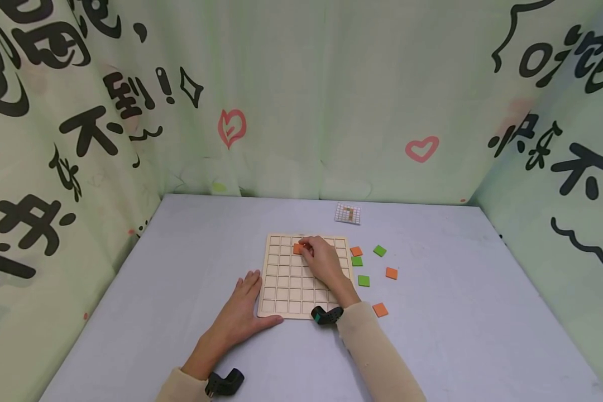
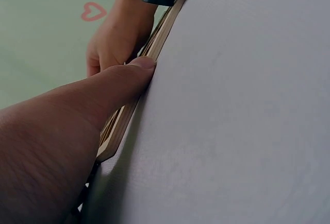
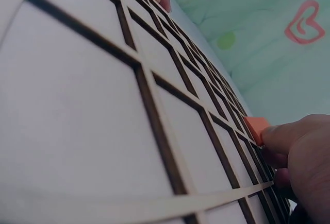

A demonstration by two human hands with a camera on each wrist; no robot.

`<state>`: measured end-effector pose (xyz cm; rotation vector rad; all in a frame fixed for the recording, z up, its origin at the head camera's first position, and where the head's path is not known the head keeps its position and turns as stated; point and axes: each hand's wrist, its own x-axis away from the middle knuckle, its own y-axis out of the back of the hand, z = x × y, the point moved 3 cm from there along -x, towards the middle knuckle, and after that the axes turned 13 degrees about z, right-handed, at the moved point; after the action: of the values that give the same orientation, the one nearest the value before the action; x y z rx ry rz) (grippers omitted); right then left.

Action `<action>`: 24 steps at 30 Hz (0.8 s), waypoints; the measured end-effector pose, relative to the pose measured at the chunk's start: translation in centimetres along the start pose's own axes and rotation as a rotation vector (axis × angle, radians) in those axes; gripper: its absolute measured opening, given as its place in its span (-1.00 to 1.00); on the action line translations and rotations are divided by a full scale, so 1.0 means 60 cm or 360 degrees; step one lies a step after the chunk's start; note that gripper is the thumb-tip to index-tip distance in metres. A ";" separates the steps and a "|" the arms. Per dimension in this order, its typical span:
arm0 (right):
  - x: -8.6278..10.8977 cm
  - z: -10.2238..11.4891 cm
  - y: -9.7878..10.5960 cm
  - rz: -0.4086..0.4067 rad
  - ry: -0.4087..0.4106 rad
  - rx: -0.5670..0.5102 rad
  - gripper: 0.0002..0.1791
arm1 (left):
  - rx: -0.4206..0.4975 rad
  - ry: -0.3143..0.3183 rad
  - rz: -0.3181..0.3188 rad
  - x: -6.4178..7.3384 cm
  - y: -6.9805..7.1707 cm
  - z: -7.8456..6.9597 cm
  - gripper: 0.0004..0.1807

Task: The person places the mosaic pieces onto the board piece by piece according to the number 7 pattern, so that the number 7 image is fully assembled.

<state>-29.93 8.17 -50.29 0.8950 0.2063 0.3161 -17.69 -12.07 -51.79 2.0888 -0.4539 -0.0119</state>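
Note:
A wooden grid board with raised square cells lies on the table. Over its upper part, my right hand pinches an orange square tile by its edge between thumb and fingers. In the right wrist view that orange tile stands tilted at the cells near the far side. My left hand rests at the board's lower left corner, fingers straight along the left side. Its thumb lies against the front edge in the left wrist view.
Right of the board lie loose green tiles and orange tiles, several in all. A small card with a printed grid pattern sits behind the board. Printed curtains hang around the white table.

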 end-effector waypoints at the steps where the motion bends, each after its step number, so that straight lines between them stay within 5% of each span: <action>1: 0.000 0.000 0.000 0.0000 0.0000 0.0016 -0.74 | 0.0004 0.0001 0.0000 0.000 0.000 0.000 0.20; 24: -0.002 0.003 0.000 0.0056 0.0044 0.0166 -0.70 | -0.0018 -0.0001 -0.0001 0.001 0.001 -0.002 0.19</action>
<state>-30.01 7.99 -50.15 0.9987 0.2344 0.3527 -17.66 -12.01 -51.66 2.0779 -0.4528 -0.0153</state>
